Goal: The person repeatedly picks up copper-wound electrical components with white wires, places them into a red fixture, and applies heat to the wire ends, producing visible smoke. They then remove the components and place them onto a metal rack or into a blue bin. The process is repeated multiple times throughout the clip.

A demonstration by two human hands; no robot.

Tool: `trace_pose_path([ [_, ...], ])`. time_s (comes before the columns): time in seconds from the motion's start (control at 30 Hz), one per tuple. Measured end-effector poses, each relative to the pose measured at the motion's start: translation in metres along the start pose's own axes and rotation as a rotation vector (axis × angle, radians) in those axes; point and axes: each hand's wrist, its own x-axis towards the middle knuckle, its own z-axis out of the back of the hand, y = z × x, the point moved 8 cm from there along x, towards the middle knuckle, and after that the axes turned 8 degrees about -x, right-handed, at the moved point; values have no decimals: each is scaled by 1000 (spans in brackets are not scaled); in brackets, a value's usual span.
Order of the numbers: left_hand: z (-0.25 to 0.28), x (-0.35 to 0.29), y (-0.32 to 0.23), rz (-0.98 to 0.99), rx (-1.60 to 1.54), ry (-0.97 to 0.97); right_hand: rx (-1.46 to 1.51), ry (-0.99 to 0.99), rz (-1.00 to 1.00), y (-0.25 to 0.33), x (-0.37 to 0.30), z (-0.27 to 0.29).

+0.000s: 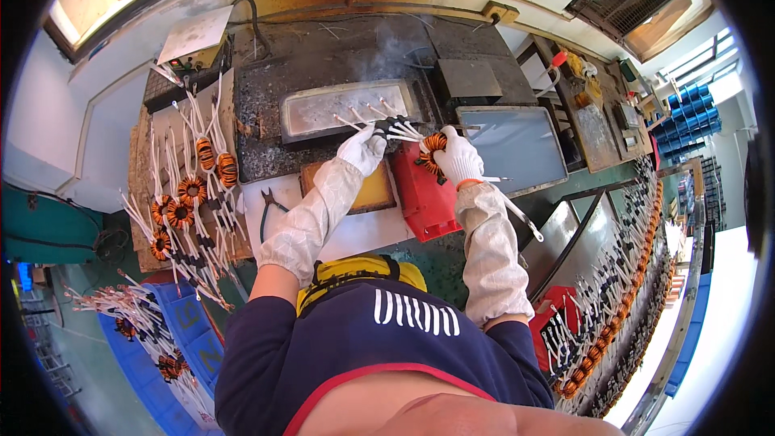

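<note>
Both my hands wear white gloves. A toroidal coil [430, 155] wound in copper-orange wire is in my right hand [460, 156], its fingers closed round it. My left hand [363, 149] pinches the coil's white-sleeved leads [397, 127] near their black sleeves. Several bare lead tips reach over a rectangular solder pot [295, 115] with a silvery surface, and smoke rises behind it. Whether the tips touch the solder I cannot tell. Below the coil stands a red bin [424, 208]. A yellow-filled tray [373, 191] sits beside my left wrist.
Black-handled pliers [271, 208] lie left of my left forearm. Several finished-looking coils [192, 189] rest on a board at the left, above a blue crate [187, 315] of more. A grey-topped tray [517, 145] stands right; rows of coils [601, 343] fill a rack beyond.
</note>
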Motion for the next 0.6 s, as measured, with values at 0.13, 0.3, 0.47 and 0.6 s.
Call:
trace_pose_path([
  [0.13,3,3,-2,22,-41,25,1,11,3,2,3,1],
  [0.3,2,6,-1,35,-38,56,1,31,-7,3,2,3],
  [0.47,1,7,1,28,-28,63,1,37,-10,2,2,3],
  [0.6,4,9,-1,21,-12,58,-1,40,-10,1,4,1],
])
